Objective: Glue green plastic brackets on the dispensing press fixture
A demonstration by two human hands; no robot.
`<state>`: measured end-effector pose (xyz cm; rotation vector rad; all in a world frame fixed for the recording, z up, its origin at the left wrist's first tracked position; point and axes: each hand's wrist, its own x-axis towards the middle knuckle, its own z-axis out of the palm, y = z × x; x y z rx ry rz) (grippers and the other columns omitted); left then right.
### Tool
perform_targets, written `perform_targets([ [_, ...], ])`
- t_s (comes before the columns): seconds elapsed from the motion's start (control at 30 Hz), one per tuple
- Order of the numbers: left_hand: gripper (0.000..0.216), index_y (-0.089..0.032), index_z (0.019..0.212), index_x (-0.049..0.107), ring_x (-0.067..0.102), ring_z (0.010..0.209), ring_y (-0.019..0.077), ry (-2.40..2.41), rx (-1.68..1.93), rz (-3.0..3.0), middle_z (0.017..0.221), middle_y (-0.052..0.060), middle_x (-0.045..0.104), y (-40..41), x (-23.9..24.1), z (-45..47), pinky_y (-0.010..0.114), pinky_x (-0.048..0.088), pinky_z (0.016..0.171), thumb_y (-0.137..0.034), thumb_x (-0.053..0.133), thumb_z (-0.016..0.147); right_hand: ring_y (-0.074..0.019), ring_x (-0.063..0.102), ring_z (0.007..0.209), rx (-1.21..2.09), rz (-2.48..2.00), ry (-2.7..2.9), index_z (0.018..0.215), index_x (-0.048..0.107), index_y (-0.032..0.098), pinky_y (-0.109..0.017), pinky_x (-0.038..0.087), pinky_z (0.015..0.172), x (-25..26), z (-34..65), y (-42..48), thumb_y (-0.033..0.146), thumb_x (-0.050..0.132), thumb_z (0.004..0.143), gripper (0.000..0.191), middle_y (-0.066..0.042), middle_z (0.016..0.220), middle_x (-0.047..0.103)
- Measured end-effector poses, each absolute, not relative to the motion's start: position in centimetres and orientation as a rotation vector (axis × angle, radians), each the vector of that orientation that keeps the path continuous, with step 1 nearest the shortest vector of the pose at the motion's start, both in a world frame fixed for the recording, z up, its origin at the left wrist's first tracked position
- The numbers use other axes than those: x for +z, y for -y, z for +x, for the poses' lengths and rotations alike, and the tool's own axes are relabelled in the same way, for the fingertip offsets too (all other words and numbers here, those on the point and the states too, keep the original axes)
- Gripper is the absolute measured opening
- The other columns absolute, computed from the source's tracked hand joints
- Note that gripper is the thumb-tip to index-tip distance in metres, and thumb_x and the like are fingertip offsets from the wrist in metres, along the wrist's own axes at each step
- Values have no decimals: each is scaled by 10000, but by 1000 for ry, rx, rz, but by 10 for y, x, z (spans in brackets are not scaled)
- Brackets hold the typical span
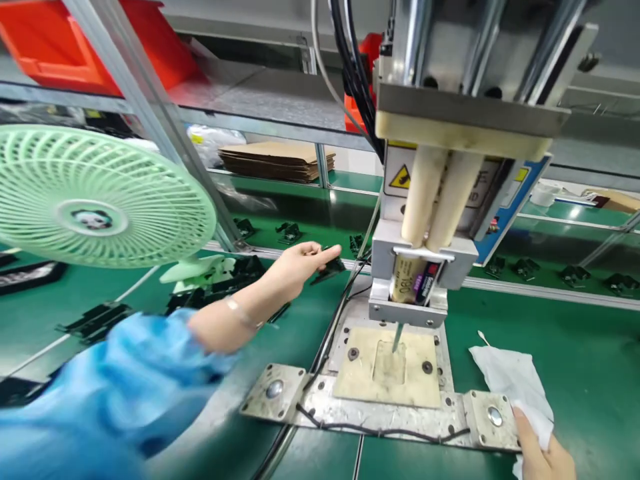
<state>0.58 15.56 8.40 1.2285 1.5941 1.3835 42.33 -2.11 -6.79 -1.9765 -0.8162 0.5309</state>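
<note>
We hold a part and a cloth.
Left hand [295, 267] pinches a black part [327, 267] mid-frame; right hand [543, 457] grips the white cloth [510, 380], lower right.

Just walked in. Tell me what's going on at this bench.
A person in a blue sleeve works at a green bench under a glue dispenser. The left hand reaches out and pinches a small black part near a pile of similar parts. The right hand grips a white cloth beside the metal fixture plate. The dispenser's nozzle hangs over the fixture's recess, which holds nothing visible.
</note>
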Motion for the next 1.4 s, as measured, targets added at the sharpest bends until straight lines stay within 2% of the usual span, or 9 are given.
perform_targets([
  [0.17, 520, -163, 759, 561, 504, 623, 144, -1387, 1010, 1232, 721, 12, 551, -44, 72, 13, 195, 394, 542, -520, 892, 579, -314, 665, 746, 747, -1934, 699, 867, 729, 94, -305, 504, 515, -63, 424, 20, 661, 707, 610, 623, -124, 793, 730],
  [0.27, 371, -182, 900, 625, 525, 679, 149, -1123, 752, 1313, 819, 40, 557, -6, 63, 31, 206, 423, 563, -455, 816, 740, -316, 666, 799, 706, -1914, 707, 842, 729, 94, -304, 509, 574, -62, 422, 19, 644, 707, 606, 599, -124, 796, 732],
  [0.37, 407, -201, 1097, 621, 566, 998, 211, -980, 658, 1261, 1084, 99, 570, 3, 55, 55, 298, 513, 813, -443, 769, 805, -307, 658, 783, 693, -1913, 704, 818, 727, 104, -316, 500, 599, -63, 422, 18, 661, 695, 594, 601, -116, 774, 728],
  [0.5, 743, -212, 1170, 564, 469, 1228, 278, -1076, 639, 1043, 1215, 102, 538, -19, 46, 82, 415, 410, 1057, -382, 946, 555, -280, 632, 683, 701, -1907, 674, 833, 726, 100, -323, 473, 555, -67, 422, 18, 687, 692, 574, 643, -102, 712, 711],
  [0.8, 708, -150, 1103, 561, 577, 1119, 281, -1014, 716, 1103, 1100, 116, 637, -70, 27, 100, 415, 451, 1023, -322, 948, 535, -324, 662, 845, 707, -1864, 699, 874, 732, 116, -342, 484, 664, -77, 426, 17, 676, 694, 610, 621, -112, 837, 737],
  [1.1, 660, -161, 1135, 520, 609, 813, 247, -1233, 668, 1751, 942, 68, 629, -70, 23, 97, 416, 530, 806, -484, 823, 645, -325, 665, 854, 705, -1861, 690, 853, 734, 116, -347, 482, 694, -73, 424, 16, 667, 694, 600, 608, -108, 830, 741],
  [1.17, 700, -173, 1178, 512, 621, 873, 280, -1254, 601, 1825, 991, 82, 634, -67, 27, 96, 433, 529, 836, -522, 818, 654, -324, 663, 844, 708, -1860, 682, 857, 733, 110, -345, 484, 681, -73, 424, 16, 673, 699, 595, 623, -111, 829, 740],
  [1.3, 985, -183, 1407, 396, 485, 1252, 388, -1413, 722, 1960, 1375, 168, 490, -52, 32, 78, 496, 450, 1043, -559, 835, 609, -330, 660, 856, 729, -1864, 652, 900, 734, 101, -333, 488, 638, -71, 425, 18, 692, 715, 584, 670, -113, 854, 742],
  [1.4, 754, -199, 1356, 479, 478, 1274, 365, -1664, 968, 1891, 1421, 120, 468, -31, 30, 47, 428, 551, 908, -629, 643, 758, -342, 660, 871, 769, -1900, 659, 932, 736, 92, -335, 495, 623, -66, 425, 17, 714, 724, 576, 717, -121, 873, 744],
])
